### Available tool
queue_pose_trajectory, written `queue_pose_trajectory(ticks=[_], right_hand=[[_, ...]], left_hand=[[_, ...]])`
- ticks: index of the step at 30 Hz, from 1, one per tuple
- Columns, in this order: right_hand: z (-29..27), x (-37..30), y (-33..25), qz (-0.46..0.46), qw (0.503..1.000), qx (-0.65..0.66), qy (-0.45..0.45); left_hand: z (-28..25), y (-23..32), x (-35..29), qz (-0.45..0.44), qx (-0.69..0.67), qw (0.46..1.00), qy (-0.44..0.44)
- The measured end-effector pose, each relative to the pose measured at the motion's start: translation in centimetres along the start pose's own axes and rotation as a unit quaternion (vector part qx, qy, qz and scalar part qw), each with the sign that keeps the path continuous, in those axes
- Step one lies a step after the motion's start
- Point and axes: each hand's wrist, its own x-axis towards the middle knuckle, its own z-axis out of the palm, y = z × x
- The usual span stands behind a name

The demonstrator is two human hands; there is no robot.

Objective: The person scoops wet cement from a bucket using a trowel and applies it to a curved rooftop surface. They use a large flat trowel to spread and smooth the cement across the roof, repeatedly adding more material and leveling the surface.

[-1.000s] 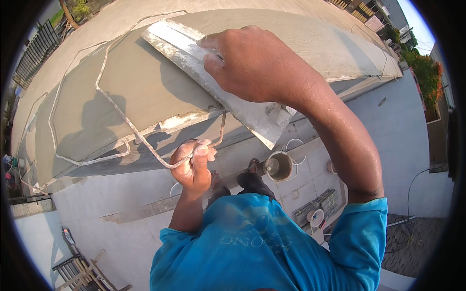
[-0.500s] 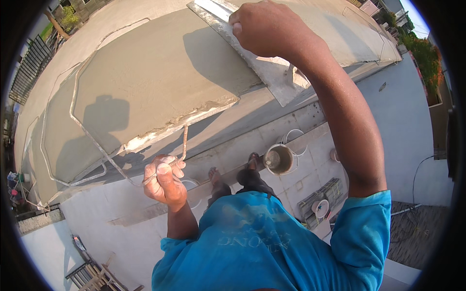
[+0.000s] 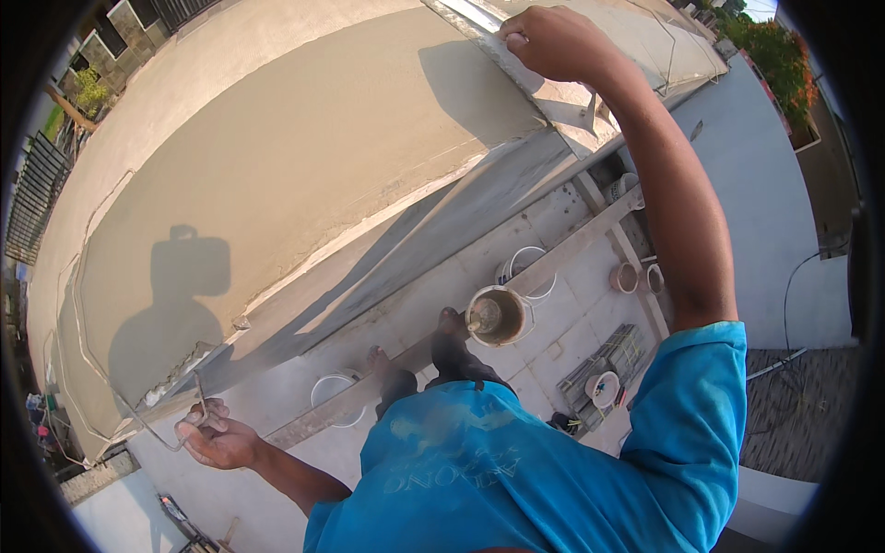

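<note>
My left hand (image 3: 219, 437) is closed around a thin bent metal rod (image 3: 138, 419) near the wall's lower left edge. One end sticks up past my fingers; the rest runs up over the wet grey plaster (image 3: 295, 138). My right hand (image 3: 558, 41) is a fist at the upper edge of a flat, plaster-smeared board (image 3: 493, 46), which slants across the wall top. What its fingers wrap round is partly hidden. A bracket-like piece (image 3: 590, 111) stands on the board below my right wrist. The plaster's near edge is ragged.
Below me, a plaster-coated bucket (image 3: 498, 316) stands on the tiled floor near my feet, with a white bucket (image 3: 527, 272) beside it. A wooden plank (image 3: 576, 244) runs under my feet. Stacked strips (image 3: 599, 369) and a small white pail (image 3: 604, 389) lie right. More bent rods rest at left.
My left hand has moved left and down with the bent rod, away from the middle of the plaster edge. My right hand stays at the board; the whole view has shifted.
</note>
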Motion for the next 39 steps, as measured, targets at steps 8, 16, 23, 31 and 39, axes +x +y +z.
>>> queue_pose_trajectory(ticks=[8, 16, 23, 31, 39], right_hand=[[-1.1, -0.7, 11.0, 0.095, 0.993, 0.057, -0.052], [2.1, 0.2, 22.9, 0.089, 0.994, 0.056, -0.043], [4.1, 0.8, 29.0, 0.115, 0.992, 0.032, -0.029], [0.8, -3.6, 25.9, 0.271, 0.950, -0.137, 0.069], [-8.1, -17.1, 14.2, 0.306, 0.883, -0.058, 0.352]], left_hand=[[2.2, 1.7, -0.5, -0.004, 0.040, 0.998, 0.053], [2.3, 1.9, -0.3, -0.021, 0.033, 0.997, 0.068], [-1.0, 1.2, 0.5, -0.029, 0.022, 0.999, 0.039], [1.9, 1.9, 0.1, -0.022, 0.070, 0.996, 0.044], [3.4, -5.1, -4.8, 0.000, 0.060, 0.991, 0.121]])
